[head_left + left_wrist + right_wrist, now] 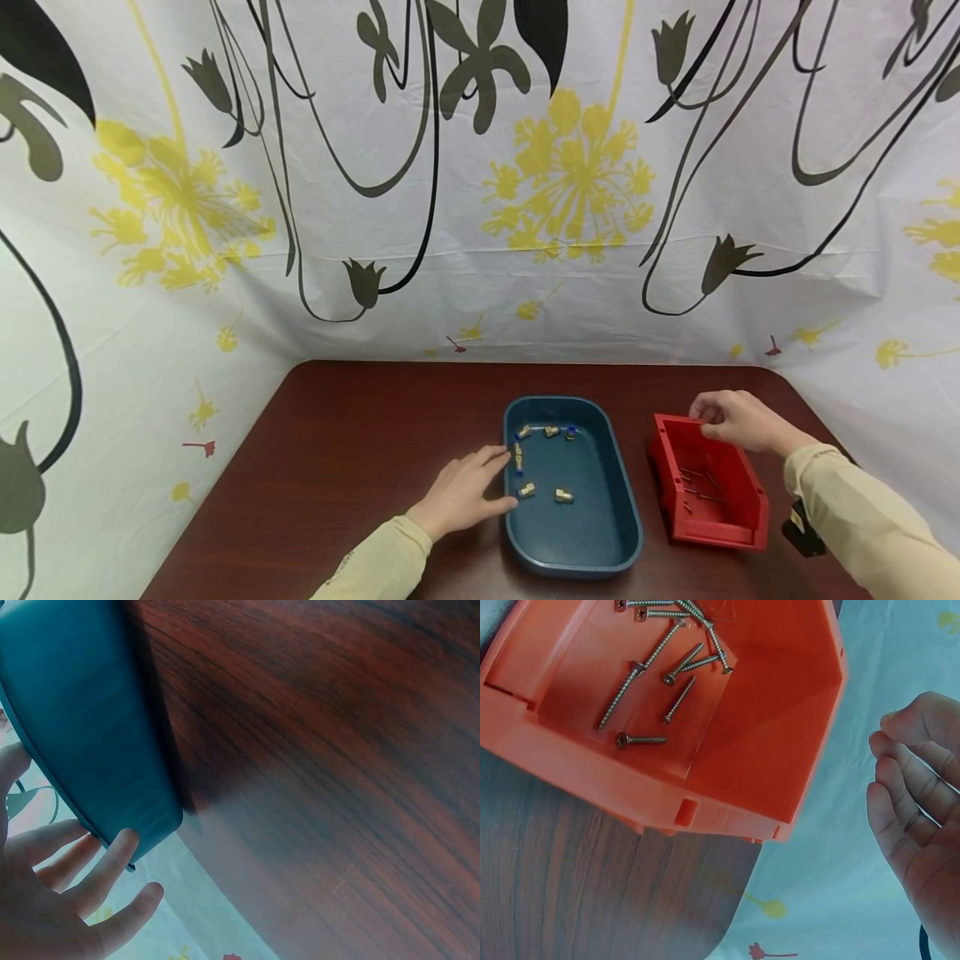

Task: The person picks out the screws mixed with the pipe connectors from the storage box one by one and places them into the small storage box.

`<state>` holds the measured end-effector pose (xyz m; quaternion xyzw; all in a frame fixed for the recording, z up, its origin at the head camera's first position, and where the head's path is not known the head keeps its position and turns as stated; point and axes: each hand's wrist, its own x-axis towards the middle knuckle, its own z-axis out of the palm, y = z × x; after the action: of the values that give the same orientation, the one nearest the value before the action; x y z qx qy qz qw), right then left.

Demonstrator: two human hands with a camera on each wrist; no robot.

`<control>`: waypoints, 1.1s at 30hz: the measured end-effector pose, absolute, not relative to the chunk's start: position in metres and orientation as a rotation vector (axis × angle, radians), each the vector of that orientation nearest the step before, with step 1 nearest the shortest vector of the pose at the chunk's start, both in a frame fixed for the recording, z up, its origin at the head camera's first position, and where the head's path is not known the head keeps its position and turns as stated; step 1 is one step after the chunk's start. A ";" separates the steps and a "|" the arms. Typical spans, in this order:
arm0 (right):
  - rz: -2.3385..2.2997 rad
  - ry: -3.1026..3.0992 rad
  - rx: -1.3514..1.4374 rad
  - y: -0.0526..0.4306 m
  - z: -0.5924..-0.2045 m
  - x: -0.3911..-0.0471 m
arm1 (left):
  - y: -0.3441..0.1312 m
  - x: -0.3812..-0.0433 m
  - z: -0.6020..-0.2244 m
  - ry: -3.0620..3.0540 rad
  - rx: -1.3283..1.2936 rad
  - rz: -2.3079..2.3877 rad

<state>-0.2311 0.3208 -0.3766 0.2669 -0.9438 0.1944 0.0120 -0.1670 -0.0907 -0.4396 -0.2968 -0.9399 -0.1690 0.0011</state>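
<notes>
My left hand (pixel 461 493) reaches to the left rim of a blue tray (pixel 592 533), its fingers spread and the fingertips at the rim. In the left wrist view those fingers (pixel 97 881) lie along the tray's outer edge. Several small brass fittings (pixel 564 496), some with blue ends, lie in the tray. Over the back right corner of a red plastic bin (pixel 720 533), my right hand (pixel 738 419) hovers with loosely bent fingers. Nothing shows between its thumb and fingers in the right wrist view, where it is apart from the bin. Several screws (pixel 643 740) lie on the bin's floor.
Tray and bin stand side by side on a dark reddish-brown wooden table (pixel 360 467), with a strip of wood between them. A white cloth with flower patterns (pixel 465 225) hangs behind the table and along its sides. A black device (pixel 802 529) sits at my right wrist.
</notes>
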 end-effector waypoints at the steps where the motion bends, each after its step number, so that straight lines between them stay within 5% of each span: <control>1: 0.609 -2.944 0.832 0.320 -0.377 -0.231 | -0.091 -0.167 -0.440 -2.952 -0.932 -0.533; 33: 0.650 -2.809 0.899 0.288 -0.367 -0.232 | -0.096 -0.170 -0.432 -2.854 -0.954 -0.482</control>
<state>-0.2318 0.2882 -0.3666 0.2970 -0.9285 0.2147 0.0607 -0.1699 -0.0958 -0.4322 -0.3127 -0.9354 -0.1581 0.0472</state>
